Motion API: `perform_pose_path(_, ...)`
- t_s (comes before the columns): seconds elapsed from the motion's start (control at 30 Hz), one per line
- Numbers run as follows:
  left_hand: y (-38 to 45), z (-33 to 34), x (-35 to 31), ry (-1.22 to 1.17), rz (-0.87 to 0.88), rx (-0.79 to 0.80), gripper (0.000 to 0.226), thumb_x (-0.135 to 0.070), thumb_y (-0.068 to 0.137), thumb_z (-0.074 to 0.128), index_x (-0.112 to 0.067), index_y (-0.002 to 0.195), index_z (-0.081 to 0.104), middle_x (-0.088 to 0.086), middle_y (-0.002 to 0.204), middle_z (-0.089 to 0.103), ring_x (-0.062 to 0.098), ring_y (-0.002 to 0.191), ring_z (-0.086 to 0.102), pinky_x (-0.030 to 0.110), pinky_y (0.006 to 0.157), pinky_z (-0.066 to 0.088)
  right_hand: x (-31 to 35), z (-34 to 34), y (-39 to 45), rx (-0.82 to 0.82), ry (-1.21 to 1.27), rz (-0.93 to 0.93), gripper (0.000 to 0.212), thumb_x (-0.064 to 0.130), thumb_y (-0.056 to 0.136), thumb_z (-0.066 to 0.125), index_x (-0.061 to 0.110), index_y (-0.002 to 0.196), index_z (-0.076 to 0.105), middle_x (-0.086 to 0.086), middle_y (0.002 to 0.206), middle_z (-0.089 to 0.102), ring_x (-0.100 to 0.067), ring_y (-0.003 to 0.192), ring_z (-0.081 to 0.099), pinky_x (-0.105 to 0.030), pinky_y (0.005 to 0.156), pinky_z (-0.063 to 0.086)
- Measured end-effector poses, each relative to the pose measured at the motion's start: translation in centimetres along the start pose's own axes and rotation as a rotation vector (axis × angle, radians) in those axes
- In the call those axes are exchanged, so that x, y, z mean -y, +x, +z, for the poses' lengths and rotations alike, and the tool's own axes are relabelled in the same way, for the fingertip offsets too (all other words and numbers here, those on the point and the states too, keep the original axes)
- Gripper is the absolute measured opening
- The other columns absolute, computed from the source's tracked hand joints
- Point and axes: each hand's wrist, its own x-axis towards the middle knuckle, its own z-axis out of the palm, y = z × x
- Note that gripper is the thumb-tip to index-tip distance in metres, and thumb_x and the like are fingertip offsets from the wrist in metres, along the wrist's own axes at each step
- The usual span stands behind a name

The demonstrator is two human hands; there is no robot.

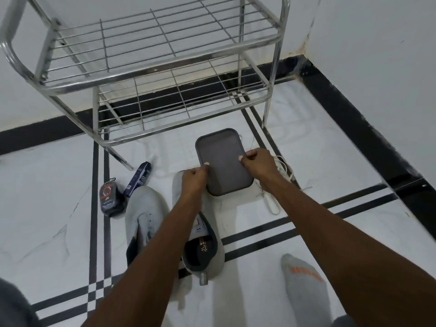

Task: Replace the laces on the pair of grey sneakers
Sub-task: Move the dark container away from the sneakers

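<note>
Two grey sneakers lie on the white tiled floor, toes pointing away from me: the left sneaker (144,215) and the right sneaker (207,258), whose dark inside shows; both are partly hidden by my left forearm. A dark grey rectangular tray (224,166) is held just above the floor beyond them. My left hand (194,179) grips its left edge and my right hand (258,162) grips its right edge, thumbs on the rim. Loose white laces (280,182) lie on the floor to the right of the tray.
A steel wire shoe rack (153,55) stands against the wall ahead. A dark blue box (139,179) and a small dark packet (111,199) lie left of the sneakers. My foot in a grey sock (304,286) rests at the lower right. A wall corner rises at the right.
</note>
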Motion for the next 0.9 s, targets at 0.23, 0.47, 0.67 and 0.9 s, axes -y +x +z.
perform_pose_path(0.23,0.6,-0.9,-1.8,-0.06,-0.029,0.08,0.051,-0.04,0.105,0.053,0.001,0.134,0.054,0.01,0.123,0.062,0.032,0.114,0.061,0.047,0.105,0.051,0.9,0.6,1.8,0.118,0.038,0.071,0.035,0.036,0.092,0.066,0.014,0.066,0.058,-0.007,0.07,0.057,-0.019,0.066,0.055,-0.031,0.061,0.04)
perform_pose_path(0.47,0.7,-0.8,-1.5,0.103,0.062,0.095,0.054,-0.051,0.108,0.03,-0.01,0.139,0.046,0.009,0.142,0.054,0.03,0.124,0.055,0.054,0.109,0.046,1.1,0.6,1.5,0.184,0.059,0.108,0.04,0.042,0.09,0.065,0.018,0.06,0.053,-0.006,0.07,0.062,-0.023,0.068,0.061,-0.035,0.061,0.047)
perform_pose_path(0.67,0.9,-0.9,-0.7,0.06,0.098,0.106,0.059,-0.049,0.109,0.026,-0.009,0.145,0.049,0.011,0.141,0.058,0.03,0.126,0.058,0.051,0.112,0.045,1.2,0.4,1.2,0.221,0.068,0.101,0.05,0.039,0.096,0.062,0.012,0.057,0.048,-0.012,0.07,0.054,-0.024,0.069,0.055,-0.035,0.063,0.039)
perform_pose_path(0.9,-0.6,-2.3,0.2,-0.039,0.117,0.032,0.043,-0.043,0.11,0.031,-0.016,0.129,0.059,0.006,0.132,0.064,0.027,0.12,0.061,0.05,0.109,0.047,1.3,-1.3,0.3,0.317,0.08,0.156,0.059,0.061,0.085,0.067,0.002,0.086,0.065,-0.022,0.107,0.068,-0.022,0.092,0.065,-0.043,0.078,0.061)
